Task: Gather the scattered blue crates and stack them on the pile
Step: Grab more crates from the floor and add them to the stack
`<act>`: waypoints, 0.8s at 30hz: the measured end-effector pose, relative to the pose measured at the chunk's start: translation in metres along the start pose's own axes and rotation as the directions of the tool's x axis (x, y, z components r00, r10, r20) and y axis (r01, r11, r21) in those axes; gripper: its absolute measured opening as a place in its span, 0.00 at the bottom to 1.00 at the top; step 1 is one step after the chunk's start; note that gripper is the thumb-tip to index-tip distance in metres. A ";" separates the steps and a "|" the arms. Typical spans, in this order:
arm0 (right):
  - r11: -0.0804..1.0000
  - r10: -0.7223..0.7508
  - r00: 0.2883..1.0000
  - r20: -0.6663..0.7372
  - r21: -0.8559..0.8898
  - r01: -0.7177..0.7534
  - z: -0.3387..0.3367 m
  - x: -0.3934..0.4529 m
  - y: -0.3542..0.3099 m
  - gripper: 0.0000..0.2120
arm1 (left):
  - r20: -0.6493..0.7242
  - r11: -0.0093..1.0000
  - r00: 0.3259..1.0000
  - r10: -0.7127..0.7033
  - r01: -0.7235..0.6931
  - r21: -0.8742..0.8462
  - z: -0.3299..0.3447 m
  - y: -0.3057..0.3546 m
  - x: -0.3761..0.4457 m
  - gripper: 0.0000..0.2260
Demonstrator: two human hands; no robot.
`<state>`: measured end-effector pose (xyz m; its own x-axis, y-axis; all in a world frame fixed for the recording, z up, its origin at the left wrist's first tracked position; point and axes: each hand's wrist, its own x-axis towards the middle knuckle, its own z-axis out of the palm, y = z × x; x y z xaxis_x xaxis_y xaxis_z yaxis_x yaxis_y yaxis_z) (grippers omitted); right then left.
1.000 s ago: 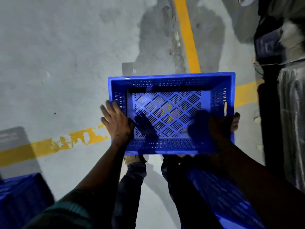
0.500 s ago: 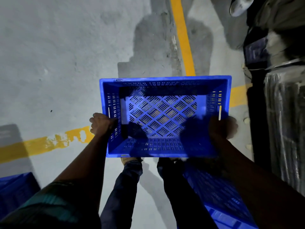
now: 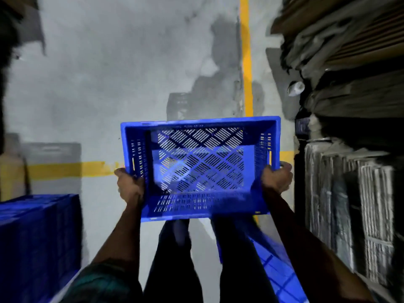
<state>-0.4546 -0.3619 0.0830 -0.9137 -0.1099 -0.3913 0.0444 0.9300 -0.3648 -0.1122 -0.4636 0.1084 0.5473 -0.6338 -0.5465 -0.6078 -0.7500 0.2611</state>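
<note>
Spanning left hand (image 3: 129, 185) to right hand (image 3: 276, 178), blue crate (image 3: 200, 169), side-rim grip.

Blue crates (image 3: 37, 237) at left are blurred and edge-cropped.

Grey floor (image 3: 105, 88); yellow lines (image 3: 245, 51) (dim)
</note>
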 end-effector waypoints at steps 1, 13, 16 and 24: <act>1.000 -0.008 1.000 0.001 -0.015 0.008 -0.015 -0.014 -0.012 0.19 | -0.030 1.000 1.000 0.007 -0.008 -0.023 -0.022 -0.004 -0.008 0.17; 0.823 -0.551 0.829 0.095 0.227 0.521 -0.122 -0.181 -0.116 0.07 | -0.360 0.948 0.933 -0.019 -0.098 -0.304 -0.235 -0.101 -0.047 0.13; 0.697 -0.702 0.700 0.131 0.330 0.637 -0.126 -0.212 -0.126 0.06 | -0.421 0.925 0.899 -0.125 -0.048 -0.378 -0.263 -0.133 -0.055 0.13; 0.413 -0.907 0.393 0.149 0.491 0.767 -0.132 -0.254 -0.171 0.11 | -0.522 0.778 0.743 -0.418 -0.005 -0.628 -0.290 -0.197 -0.143 0.12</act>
<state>-0.2837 -0.4466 0.3566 -0.3395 -0.9392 0.0513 -0.4842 0.1278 -0.8656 0.0961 -0.2803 0.3661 0.9613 -0.2569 -0.0996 -0.1138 -0.6993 0.7057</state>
